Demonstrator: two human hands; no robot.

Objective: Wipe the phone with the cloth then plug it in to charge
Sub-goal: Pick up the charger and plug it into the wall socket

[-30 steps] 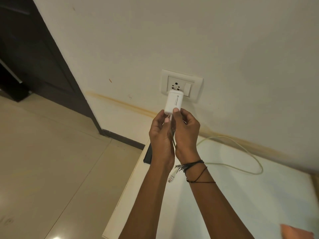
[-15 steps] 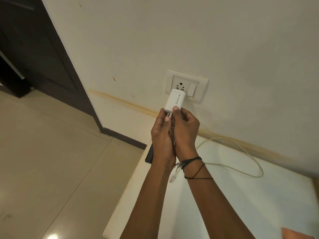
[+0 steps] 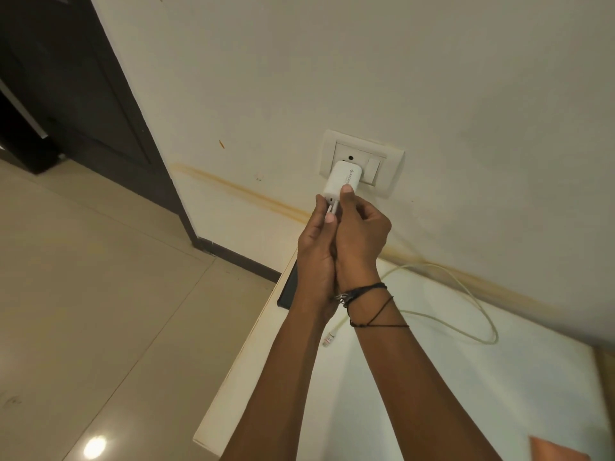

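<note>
the white charger adapter (image 3: 342,183) sits against the wall socket (image 3: 382,174), covering its lower holes. right hand (image 3: 361,237): thumb pressed on the adapter's side, remaining fingers curled below it. left hand (image 3: 314,257): fingers pinch the cable plug (image 3: 334,207) at the adapter's lower face. the cable (image 3: 466,306) loops across the white counter (image 3: 432,377); its free connector (image 3: 328,340) lies near the left wrist. the dark phone (image 3: 288,287) lies at the counter's left edge, partly hidden behind the left hand. an orange cloth (image 3: 555,452) lies at the near right corner.
</note>
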